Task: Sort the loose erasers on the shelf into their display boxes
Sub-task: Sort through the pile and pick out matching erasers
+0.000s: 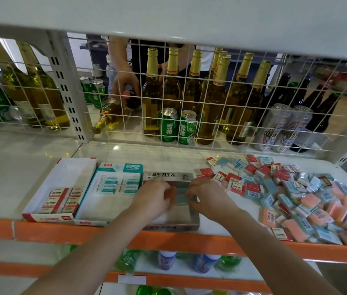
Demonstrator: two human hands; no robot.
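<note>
Far left of the hands: red box, open, a block of red-and-white erasers packed in its near half, its far half bare.
Just left of the left hand: teal box, open, teal-and-white erasers in a block at its far half.
Left hand: over the grey box, fingers curled; an orange eraser shows at the fingertips, though the blur hides whether they pinch it.
Under both hands: grey box, open, Korean print on its raised far flap; its near edge sits at the orange shelf lip.
Between the hands: blue eraser, inside the grey box.
Right hand: fingers curled, tips at the blue eraser's right edge; whether it grips cannot be told.
Right of the right hand: loose erasers in a wide heap on the shelf, red, teal, blue and orange mixed.
Beyond the hands: wire grid, with bottles and green cans behind it.
</note>
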